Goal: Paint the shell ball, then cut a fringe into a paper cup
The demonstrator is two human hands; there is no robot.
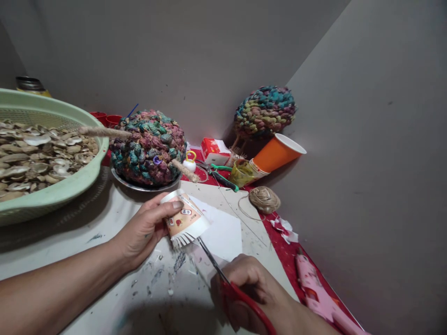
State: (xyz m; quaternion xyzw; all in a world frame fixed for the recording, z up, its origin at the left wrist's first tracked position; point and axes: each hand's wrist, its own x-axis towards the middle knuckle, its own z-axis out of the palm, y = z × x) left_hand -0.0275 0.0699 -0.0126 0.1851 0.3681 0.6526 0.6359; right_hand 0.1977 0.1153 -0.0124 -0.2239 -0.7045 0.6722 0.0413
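Note:
My left hand [148,225] grips a paper cup piece [185,216], white and tan with small printed pictures, thumb on its outside. A row of narrow slits makes a fringe along the piece's lower left edge. In my right hand [253,279] are red-handled scissors [213,260], their tips touching the piece's lower edge beside the fringe. Behind my left hand a round form [150,149], covered in green and purple pieces, sits in a metal dish [122,183]. Two twine-wrapped sticks stick out of it. A white sheet [225,230] lies behind the scissors.
A green basket [84,179] of shells or husks stands at the left. Further back are green-handled pliers [225,179], an orange cup [279,153] in a stained cup [242,173], a twine ball [264,200] and another colourful form [265,111]. A pink glue gun [314,288] lies right, near the grey wall.

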